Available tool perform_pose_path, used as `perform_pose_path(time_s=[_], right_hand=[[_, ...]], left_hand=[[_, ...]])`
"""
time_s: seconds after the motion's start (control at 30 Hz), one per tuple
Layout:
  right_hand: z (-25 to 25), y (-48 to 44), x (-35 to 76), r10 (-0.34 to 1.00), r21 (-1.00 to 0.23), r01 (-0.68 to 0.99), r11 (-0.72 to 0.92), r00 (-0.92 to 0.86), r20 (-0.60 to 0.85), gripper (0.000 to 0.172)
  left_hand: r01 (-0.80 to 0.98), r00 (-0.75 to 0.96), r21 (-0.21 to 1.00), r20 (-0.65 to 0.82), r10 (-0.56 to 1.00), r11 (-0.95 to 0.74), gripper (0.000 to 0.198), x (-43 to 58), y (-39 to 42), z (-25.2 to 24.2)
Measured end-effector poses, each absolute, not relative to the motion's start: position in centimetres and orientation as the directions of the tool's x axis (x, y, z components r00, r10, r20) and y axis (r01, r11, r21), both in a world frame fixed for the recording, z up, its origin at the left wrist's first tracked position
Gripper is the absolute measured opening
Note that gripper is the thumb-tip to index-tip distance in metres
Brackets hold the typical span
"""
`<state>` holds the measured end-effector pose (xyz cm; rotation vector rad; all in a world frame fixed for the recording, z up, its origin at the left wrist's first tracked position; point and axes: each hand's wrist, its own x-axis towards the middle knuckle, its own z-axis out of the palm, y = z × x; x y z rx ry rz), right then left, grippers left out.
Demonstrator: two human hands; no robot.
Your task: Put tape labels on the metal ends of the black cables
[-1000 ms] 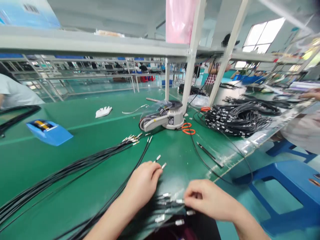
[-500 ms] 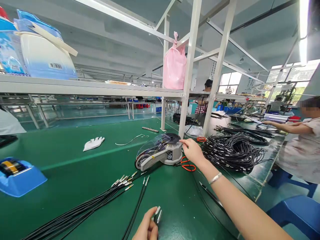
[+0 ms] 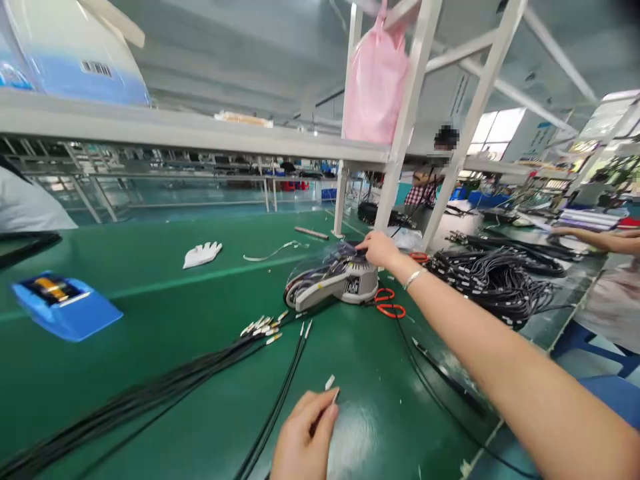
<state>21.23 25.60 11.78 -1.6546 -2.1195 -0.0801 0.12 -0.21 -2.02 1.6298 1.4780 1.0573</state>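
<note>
At the bottom middle, my left hand (image 3: pixel 307 430) pinches a cable with a small white-and-metal end; a second white tip (image 3: pixel 330 382) shows just beyond the fingertips. My right hand (image 3: pixel 379 249) reaches forward to the top of a grey round tape dispenser (image 3: pixel 325 288), its fingers bent and the index stretched along the dispenser's top. Whether tape is between those fingers is hidden. Left of my left hand lie two or so black cables (image 3: pixel 283 393) with metal tips. Further left runs a bundle of black cables (image 3: pixel 200 367) with white-tagged ends.
Orange-handled scissors (image 3: pixel 390 303) lie right of the dispenser, near a dark pen-like tool (image 3: pixel 440 373). A cable heap (image 3: pixel 495 280) covers the right side. A blue tape holder (image 3: pixel 70 313) and white glove (image 3: pixel 202 255) lie left. Shelf posts (image 3: pixel 407 120) rise behind. Co-workers are beyond.
The camera view has tilted down and shifted left. My left hand has moved up and turned, its fingers now closer together. My right hand stays at the dispenser's top.
</note>
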Motion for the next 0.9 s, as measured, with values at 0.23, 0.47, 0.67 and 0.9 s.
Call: perform_pose_path(time_s=[0.23, 0.47, 0.67, 0.9], right_hand=[[7.5, 13.3, 21.6, 0.864, -0.646, 0.616, 0.45, -0.118, 0.489, 0.033], [1.0, 2.1, 18.6, 0.912, -0.958, 0.274, 0.082, -0.409, -0.038, 0.023], [1.1, 2.0, 18.6, 0.925, -0.987, 0.147, 0.07, -0.379, 0.01, 0.017], [0.7, 1.0, 18.8, 0.962, -0.993, 0.115, 0.037, -0.273, 0.004, 0.025]], left_hand=[[0.189, -0.021, 0.973, -0.131, 0.991, 0.133, 0.025, 1.0, -0.9, 0.0], [0.006, 0.142, 0.955, -0.293, 0.946, 0.295, 0.025, 1.2, -1.2, 0.4], [0.023, 0.238, 0.946, -0.32, 0.917, 0.324, 0.031, 1.0, -1.6, 1.8], [0.285, 0.152, 0.946, -0.202, 0.968, 0.153, 0.021, 0.5, -1.5, 1.6]])
